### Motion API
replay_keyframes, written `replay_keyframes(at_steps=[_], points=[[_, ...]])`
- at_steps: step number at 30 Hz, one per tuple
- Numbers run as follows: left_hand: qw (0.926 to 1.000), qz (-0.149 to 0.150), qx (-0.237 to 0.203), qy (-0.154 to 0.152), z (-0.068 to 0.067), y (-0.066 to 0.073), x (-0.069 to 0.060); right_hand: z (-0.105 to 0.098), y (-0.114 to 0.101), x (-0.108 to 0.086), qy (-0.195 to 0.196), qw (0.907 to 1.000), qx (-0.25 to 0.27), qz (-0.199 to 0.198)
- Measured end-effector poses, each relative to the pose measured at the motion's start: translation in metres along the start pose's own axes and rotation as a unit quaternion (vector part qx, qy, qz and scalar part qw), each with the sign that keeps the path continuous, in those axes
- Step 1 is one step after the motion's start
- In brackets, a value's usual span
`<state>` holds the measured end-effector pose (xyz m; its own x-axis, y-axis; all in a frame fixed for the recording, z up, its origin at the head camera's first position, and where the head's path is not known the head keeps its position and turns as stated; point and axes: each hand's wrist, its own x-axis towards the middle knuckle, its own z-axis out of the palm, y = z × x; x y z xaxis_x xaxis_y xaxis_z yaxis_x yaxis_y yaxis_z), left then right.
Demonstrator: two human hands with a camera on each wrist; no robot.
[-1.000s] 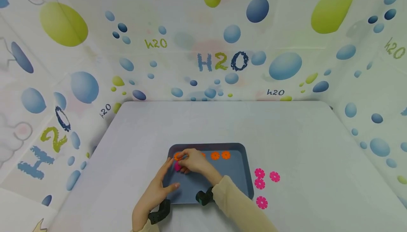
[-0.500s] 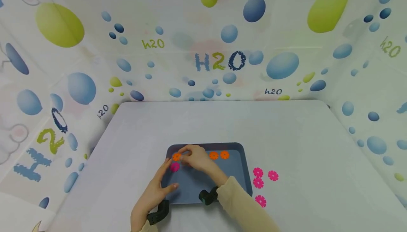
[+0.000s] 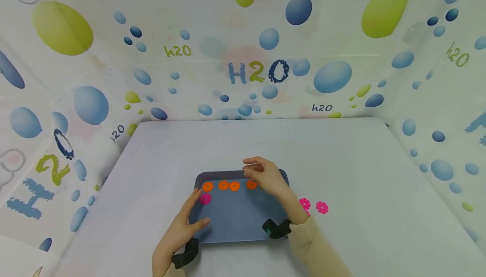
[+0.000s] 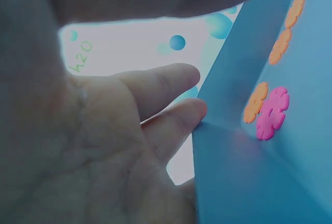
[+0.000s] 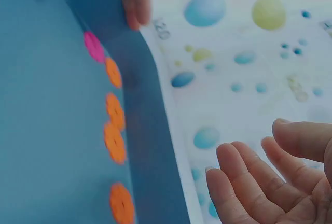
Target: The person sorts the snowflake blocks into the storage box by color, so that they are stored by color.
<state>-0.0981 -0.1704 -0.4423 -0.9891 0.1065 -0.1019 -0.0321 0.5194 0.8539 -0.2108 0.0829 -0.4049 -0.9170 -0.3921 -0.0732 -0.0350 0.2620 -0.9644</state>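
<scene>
A blue-grey tray point(image 3: 235, 226) holds a row of orange flower-shaped pieces point(image 3: 207, 186) along its far side. One pink flower-shaped piece point(image 3: 205, 199) lies just in front of the leftmost orange one; the left wrist view shows the pink piece point(image 4: 273, 113) close beside it. My left hand point(image 3: 180, 226) rests at the tray's left edge, fingers extended and thumb apart, with fingertips against the outer wall. Above the tray's far right part is my right hand point(image 3: 267, 178), its fingers loosely bent and holding nothing. It partly covers the right end of the orange row.
More pink flower-shaped pieces point(image 3: 322, 207) lie on the white table to the right of the tray, some hidden by my right forearm. A patterned cloth point(image 3: 212, 57) with blue and green spots rises behind the table. Each wrist wears a black camera mount point(image 3: 186, 255).
My right hand has let go of the pink piece at the tray's left and moved right and away from it, uncovering the orange pieces. The left hand stays at the tray edge.
</scene>
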Motion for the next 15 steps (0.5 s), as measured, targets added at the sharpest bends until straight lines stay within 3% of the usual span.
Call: replay_keyframes(at_steps=[6,15], points=[[1.0,0.005,0.003,-0.001,-0.001,0.0,-0.001,-0.029,0.017,-0.02,0.066,0.9978,-0.011,-0.002],[1.0,0.007,0.004,-0.001,0.0,0.0,0.0,-0.057,0.037,-0.054,0.145,0.9884,-0.033,0.032]])
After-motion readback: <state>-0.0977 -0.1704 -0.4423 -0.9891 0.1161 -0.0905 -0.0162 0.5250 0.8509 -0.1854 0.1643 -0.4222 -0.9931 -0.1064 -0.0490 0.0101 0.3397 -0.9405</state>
